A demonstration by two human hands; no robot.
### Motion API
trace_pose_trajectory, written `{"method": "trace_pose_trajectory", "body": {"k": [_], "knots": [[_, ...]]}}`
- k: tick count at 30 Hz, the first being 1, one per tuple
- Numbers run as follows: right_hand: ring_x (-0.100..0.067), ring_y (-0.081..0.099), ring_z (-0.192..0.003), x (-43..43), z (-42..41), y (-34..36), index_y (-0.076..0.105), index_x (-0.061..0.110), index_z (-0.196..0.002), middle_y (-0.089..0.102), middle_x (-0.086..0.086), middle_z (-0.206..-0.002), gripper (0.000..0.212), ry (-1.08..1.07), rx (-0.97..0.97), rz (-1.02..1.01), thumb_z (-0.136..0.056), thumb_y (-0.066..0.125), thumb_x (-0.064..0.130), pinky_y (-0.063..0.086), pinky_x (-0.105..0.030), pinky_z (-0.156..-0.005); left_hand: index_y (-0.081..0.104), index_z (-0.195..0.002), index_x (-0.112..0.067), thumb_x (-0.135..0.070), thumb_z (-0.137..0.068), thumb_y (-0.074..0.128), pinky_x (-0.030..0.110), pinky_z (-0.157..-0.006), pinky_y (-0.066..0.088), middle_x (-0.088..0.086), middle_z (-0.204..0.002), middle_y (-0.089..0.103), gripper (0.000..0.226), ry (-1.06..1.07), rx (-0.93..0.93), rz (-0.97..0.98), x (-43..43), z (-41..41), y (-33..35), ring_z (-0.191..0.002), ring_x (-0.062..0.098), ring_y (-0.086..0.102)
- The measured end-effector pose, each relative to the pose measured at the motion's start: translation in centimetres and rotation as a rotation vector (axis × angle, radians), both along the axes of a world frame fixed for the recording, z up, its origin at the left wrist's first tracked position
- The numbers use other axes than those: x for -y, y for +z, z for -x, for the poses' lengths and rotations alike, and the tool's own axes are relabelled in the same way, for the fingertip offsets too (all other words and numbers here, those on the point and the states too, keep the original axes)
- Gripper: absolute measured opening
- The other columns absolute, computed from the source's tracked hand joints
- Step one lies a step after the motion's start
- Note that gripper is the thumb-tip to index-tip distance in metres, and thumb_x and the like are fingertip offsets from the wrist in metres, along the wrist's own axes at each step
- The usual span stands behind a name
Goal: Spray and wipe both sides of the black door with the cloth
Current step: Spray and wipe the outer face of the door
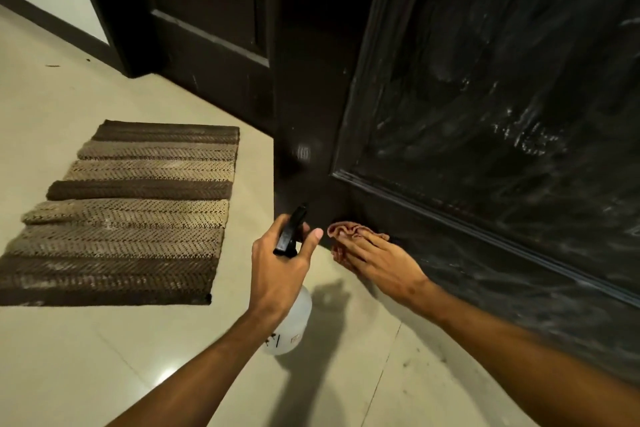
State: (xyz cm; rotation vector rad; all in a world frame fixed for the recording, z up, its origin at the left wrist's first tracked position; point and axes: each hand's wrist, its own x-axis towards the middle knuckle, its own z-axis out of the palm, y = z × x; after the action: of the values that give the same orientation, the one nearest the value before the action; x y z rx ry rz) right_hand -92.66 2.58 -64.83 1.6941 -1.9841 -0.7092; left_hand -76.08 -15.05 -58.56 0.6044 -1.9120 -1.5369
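Watch out, your right hand (pixel 377 263) is way down low, pressing the cloth (pixel 346 232) on the bottom edge of the black door (pixel 485 114), right by the floor (pixel 86 357). The cloth could drag on the tiles and pick up dirt, then smear it back on the door. It's bunched up too, so a bit could slip under the door's corner and get stuck.

Your left hand (pixel 280 253) holds the spray bottle (pixel 294 315) by the neck, fingers curled round the black trigger top, thumb out. The nozzle points at the door corner, v. close to your other hand. 1 squeeze now prob. wets your fingers (pixel 360 246) and the floor, not the door. Wet tiles = slippy, and you're crouched low. The mat (pixel 131 218) lies just left, so spray could land there too.

Right hand fingers lie mostly straight and flat on top of the cloth, pushing it, not gripping.

How the door looks: black, w/ a raised frame round a sunk panel. The big panel shows lots of pale streaks and swirls, so it looks wiped but not clean or dry yet. The bottom rail has fainter marks. Only 1 side shows here; can't tell about the other side.
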Motion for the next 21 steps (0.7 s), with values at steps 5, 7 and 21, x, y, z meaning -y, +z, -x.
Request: {"method": "trace_pose_trajectory", "body": {"k": [5,7,21], "knots": [[-0.033,0.005,-0.157,3.1,0.4,2.6,0.025,0.006,-0.160,0.004,-0.021,-0.169,0.063,-0.045,-0.057,0.254,-0.098,0.034,0.009,-0.003,-0.049,-0.127,0.066,-0.087,-0.018,-0.029,-0.090,0.081,0.041,-0.076,0.057,-0.010,-0.079,0.070,0.019,0.020,0.025,-0.038,-0.6,-0.1,-1.8,-0.071,0.015,0.066],[-0.034,0.013,-0.156,4.2,-0.2,1.2,0.029,0.007,-0.159,0.012,-0.020,-0.169,0.061,-0.005,-0.033,0.131,-0.099,0.038,0.013,-0.002,-0.048,-0.126,0.064,-0.085,-0.023,-0.030,-0.090,0.081,0.040,-0.071,0.056,-0.012,-0.078,0.069,0.019,0.017,0.038,-0.039,-0.9,-0.6,-1.8,-0.066,0.014,0.063],[-0.026,0.036,-0.149,9.2,-0.7,-2.0,0.044,0.014,-0.154,0.037,-0.010,-0.162,0.054,-0.018,0.038,0.024,-0.100,0.045,0.021,-0.001,-0.042,-0.126,0.063,-0.084,-0.024,-0.031,-0.092,0.078,0.027,-0.061,0.051,-0.014,-0.077,0.067,0.018,0.090,0.054,0.042,3.8,-2.7,-2.2,-0.058,0.006,0.056]]}}
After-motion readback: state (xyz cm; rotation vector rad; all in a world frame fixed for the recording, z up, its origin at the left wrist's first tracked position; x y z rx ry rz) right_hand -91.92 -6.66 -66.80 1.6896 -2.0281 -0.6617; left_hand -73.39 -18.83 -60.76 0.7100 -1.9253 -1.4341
